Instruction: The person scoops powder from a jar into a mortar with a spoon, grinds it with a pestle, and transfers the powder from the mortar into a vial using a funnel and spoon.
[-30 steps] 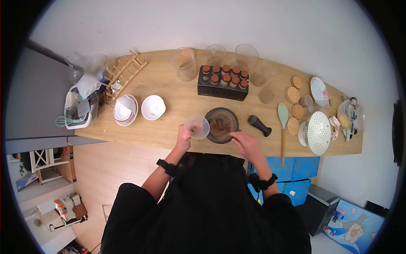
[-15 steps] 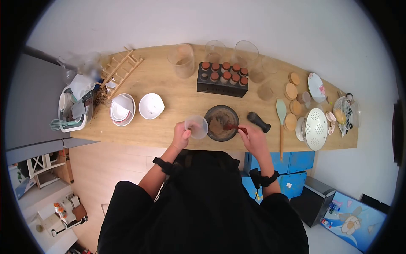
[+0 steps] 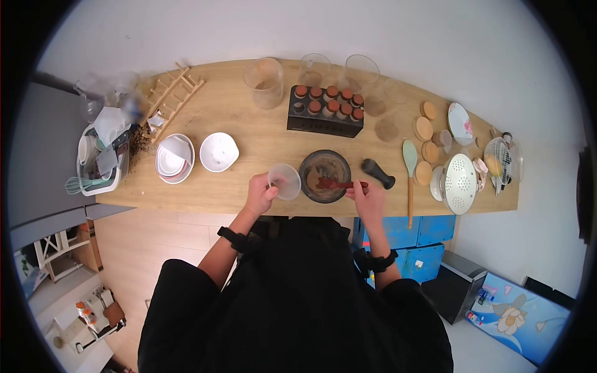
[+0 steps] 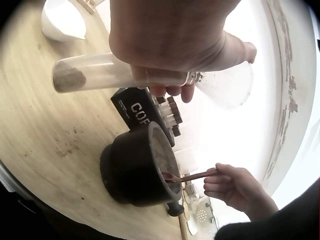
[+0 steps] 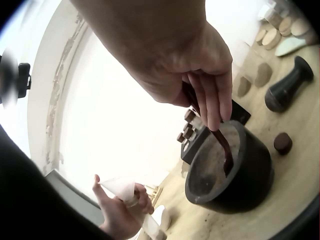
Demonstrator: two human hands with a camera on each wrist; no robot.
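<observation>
A dark stone mortar [image 3: 324,176] with brown powder stands near the counter's front edge. My right hand [image 3: 367,196] pinches the handle of a red spoon [image 3: 336,184], and the spoon's bowl dips into the mortar [image 5: 230,170]. My left hand [image 3: 259,193] grips a clear glass tube [image 4: 100,75] lying sideways in the air, with brown powder at its closed end. A clear funnel [image 4: 225,85] sits in its mouth. The funnel [image 3: 285,181] hangs just left of the mortar's rim. A black pestle [image 3: 378,173] lies to the mortar's right.
Behind the mortar stands a black spice rack [image 3: 326,110] with glass jars [image 3: 264,82] beyond it. White bowls [image 3: 219,151] and a dish rack [image 3: 99,155] are at the left. A mint spatula [image 3: 410,171], wooden lids [image 3: 424,128] and a white colander [image 3: 460,184] lie right.
My right hand has swung round to the mortar's right side, keeping the spoon's bowl inside. The left hand with tube and funnel has stayed beside the mortar's left rim.
</observation>
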